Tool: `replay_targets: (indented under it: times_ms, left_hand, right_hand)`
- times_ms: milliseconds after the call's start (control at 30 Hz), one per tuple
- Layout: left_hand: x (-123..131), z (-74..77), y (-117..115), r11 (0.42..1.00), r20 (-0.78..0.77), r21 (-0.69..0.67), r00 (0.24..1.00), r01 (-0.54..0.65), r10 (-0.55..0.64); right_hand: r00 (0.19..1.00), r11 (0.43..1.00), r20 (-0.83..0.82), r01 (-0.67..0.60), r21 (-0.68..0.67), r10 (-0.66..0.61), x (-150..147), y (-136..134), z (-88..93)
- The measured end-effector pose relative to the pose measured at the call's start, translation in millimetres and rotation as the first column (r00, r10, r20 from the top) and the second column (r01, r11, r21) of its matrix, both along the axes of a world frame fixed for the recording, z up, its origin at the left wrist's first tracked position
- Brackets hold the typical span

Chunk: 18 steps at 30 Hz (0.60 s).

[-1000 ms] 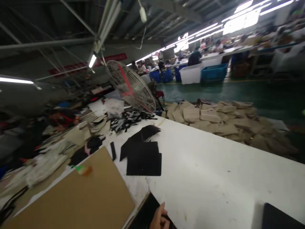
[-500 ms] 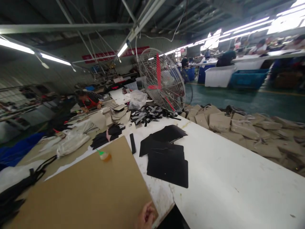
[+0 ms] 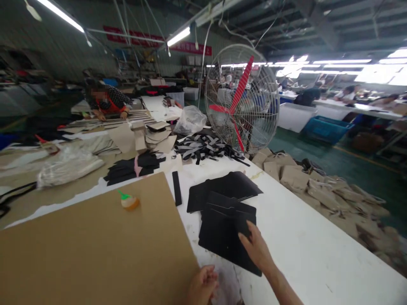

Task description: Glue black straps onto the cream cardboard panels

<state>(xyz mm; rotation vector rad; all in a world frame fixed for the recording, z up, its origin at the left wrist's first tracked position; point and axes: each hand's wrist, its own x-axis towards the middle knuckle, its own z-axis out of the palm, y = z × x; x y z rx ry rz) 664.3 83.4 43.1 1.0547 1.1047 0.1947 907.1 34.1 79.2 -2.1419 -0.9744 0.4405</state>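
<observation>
My right hand (image 3: 257,250) reaches forward and rests on a stack of flat black pieces (image 3: 222,231) lying on the white table (image 3: 305,250); its fingers are on the top piece's edge. My left hand (image 3: 202,286) is curled at the bottom edge of the view, beside the near corner of a large brown cardboard sheet (image 3: 95,250). What the left hand holds, if anything, is hidden. More black pieces (image 3: 229,186) fan out behind the stack.
A small glue bottle (image 3: 129,201) with a green tip lies on the cardboard. A black strip (image 3: 176,188), black straps (image 3: 203,148) and a red-bladed fan (image 3: 241,99) stand farther back. Tan bags (image 3: 318,186) pile at the right. A person (image 3: 106,101) works at the far left.
The view swung left and down. My right hand has come into view and landed on the black stack. My left hand stays by the cardboard's corner.
</observation>
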Motion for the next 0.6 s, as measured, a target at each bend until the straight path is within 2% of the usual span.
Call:
replay_targets:
  times_ms: [100,167,300,467,600]
  left_hand:
    - [13,5.9,1,0.987,0.028,-0.110,0.992,-0.115,0.119]
    - [22,7.4,2,0.965,0.043,-0.195,0.982,-0.175,0.186]
    - [38,3.5,8,0.931,0.007,-0.270,0.966,-0.246,0.257]
    - [53,-1.0,15,0.930,-0.070,-0.235,0.959,-0.282,0.273]
    - [61,-3.9,19,0.913,-0.128,-0.253,0.946,-0.321,0.297]
  right_hand:
    - [0.963,0.976,0.261,-0.017,-0.216,0.074,45,43,1.2]
    - [0.948,0.951,0.298,-0.016,-0.310,0.114,62,62,-1.1]
    - [0.957,0.919,0.228,-0.081,-0.387,0.180,71,72,-6.3]
    - [0.936,0.846,0.036,-0.299,-0.442,0.350,66,60,-5.6]
    - [0.924,0.814,-0.098,-0.373,-0.446,0.370,67,53,-2.4]
